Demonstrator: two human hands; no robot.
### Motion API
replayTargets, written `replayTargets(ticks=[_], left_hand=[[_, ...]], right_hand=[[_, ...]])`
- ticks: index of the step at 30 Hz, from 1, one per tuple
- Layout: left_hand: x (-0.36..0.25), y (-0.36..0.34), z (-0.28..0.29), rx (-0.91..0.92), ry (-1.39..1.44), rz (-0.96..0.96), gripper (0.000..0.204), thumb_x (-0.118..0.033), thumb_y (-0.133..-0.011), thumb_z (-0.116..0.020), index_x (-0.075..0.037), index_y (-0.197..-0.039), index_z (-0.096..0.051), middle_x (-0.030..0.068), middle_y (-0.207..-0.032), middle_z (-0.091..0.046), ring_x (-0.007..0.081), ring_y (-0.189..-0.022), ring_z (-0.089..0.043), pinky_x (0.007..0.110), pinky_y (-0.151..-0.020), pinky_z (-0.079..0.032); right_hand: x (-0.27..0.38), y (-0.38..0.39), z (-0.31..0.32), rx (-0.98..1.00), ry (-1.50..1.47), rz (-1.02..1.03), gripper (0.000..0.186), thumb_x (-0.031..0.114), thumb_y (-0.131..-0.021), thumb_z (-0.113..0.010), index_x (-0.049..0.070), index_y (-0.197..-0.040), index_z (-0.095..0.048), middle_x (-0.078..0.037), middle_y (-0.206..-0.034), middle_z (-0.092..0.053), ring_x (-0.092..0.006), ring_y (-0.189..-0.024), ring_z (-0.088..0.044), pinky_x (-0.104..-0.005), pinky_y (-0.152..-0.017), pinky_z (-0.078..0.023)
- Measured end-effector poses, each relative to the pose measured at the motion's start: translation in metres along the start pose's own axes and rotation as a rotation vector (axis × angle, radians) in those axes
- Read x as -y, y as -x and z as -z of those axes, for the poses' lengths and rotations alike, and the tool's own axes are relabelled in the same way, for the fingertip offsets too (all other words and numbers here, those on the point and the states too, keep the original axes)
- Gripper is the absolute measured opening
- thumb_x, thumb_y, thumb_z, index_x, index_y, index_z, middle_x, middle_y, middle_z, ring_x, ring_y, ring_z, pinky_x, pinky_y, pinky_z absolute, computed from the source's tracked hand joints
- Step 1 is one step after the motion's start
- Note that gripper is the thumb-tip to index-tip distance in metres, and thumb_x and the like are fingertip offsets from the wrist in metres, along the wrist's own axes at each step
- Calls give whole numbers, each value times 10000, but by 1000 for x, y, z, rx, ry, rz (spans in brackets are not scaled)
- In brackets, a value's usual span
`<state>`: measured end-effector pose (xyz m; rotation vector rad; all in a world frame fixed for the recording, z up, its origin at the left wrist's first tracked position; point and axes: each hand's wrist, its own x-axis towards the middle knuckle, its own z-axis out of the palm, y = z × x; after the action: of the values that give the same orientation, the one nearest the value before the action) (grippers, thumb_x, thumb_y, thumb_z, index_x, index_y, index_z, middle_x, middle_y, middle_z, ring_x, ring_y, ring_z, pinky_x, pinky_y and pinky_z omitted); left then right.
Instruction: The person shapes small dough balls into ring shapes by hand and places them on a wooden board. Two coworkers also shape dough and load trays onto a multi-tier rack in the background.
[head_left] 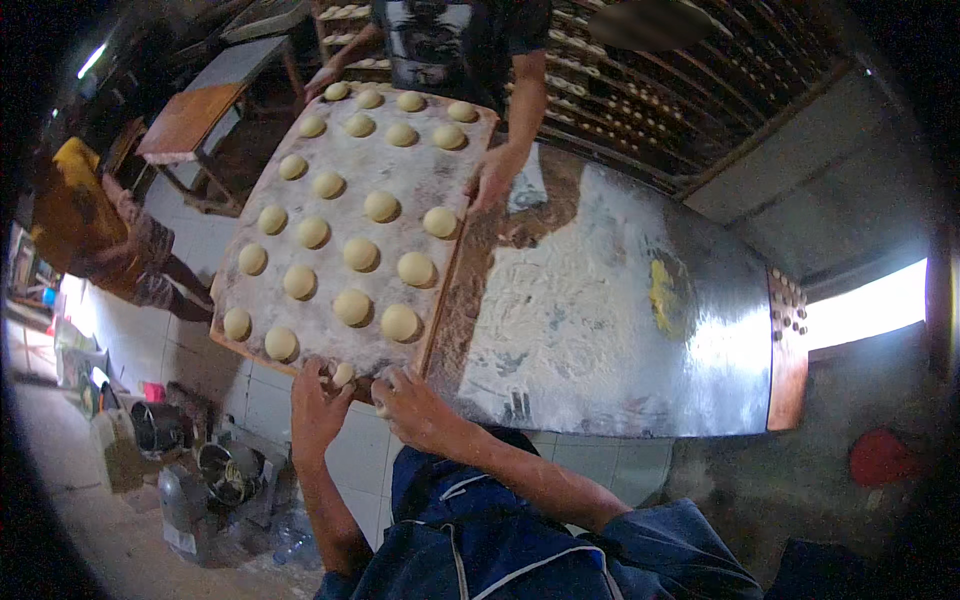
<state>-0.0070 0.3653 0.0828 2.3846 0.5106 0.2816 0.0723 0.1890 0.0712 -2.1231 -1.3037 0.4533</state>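
Note:
A floured wooden board (330,215) carries rows of round pale dough balls (360,254). At its near edge, my left hand (318,410) has its fingers curled in, with a small piece of dough (343,374) at the fingertips. Just to the right, my right hand (412,410) is closed close to the board's near right corner. Something pale shows under its fingers, too small to make out. Across from me, a co-worker in a dark shirt grips the board's right edge with one hand (492,178); their other arm reaches to its far left.
On the right, a metal-topped table (715,300) bears spread flour (545,300) and a yellow smear (662,298). Racks of dough pieces (640,110) line the back. Another person in yellow (75,215) is at the left. Machines and a metal bowl (228,470) stand on the floor lower left.

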Motion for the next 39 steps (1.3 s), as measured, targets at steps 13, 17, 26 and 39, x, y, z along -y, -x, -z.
replayTargets(ticks=[13,17,26,39], left_hand=[[-140,-54,-183,99,380,-280,313,-115,-811,-711,-16,-1080,-583,159,-878,-670,288,-768,-664,380,-702,-521],[-166,-38,-232,85,100,-303,340,-157,-844,-667,15,-1112,-547,199,-825,-648,329,-726,-644,445,-669,-496],[-223,2,-293,336,890,192,315,-164,-909,-631,31,-1156,-613,134,-1075,-664,193,-926,-647,324,-797,-531],[-284,36,-339,145,1412,231,307,-82,-909,-632,4,-1192,-547,82,-1075,-629,154,-960,-617,282,-803,-526]], right_hand=[[-218,167,125,-432,-45,-569,304,231,-722,-739,54,-954,-655,-150,-938,-665,-292,-855,-649,-399,-756,-511],[-256,174,134,-444,387,-752,307,300,-717,-738,56,-885,-657,-173,-912,-664,-332,-835,-645,-460,-722,-501],[-220,203,137,-709,-796,-603,374,51,-722,-774,1,-997,-526,-104,-814,-665,-148,-744,-625,-296,-651,-517],[-225,255,188,-444,-748,-410,548,61,-754,-734,46,-1191,-404,-119,-951,-625,-130,-794,-588,-254,-687,-484]])
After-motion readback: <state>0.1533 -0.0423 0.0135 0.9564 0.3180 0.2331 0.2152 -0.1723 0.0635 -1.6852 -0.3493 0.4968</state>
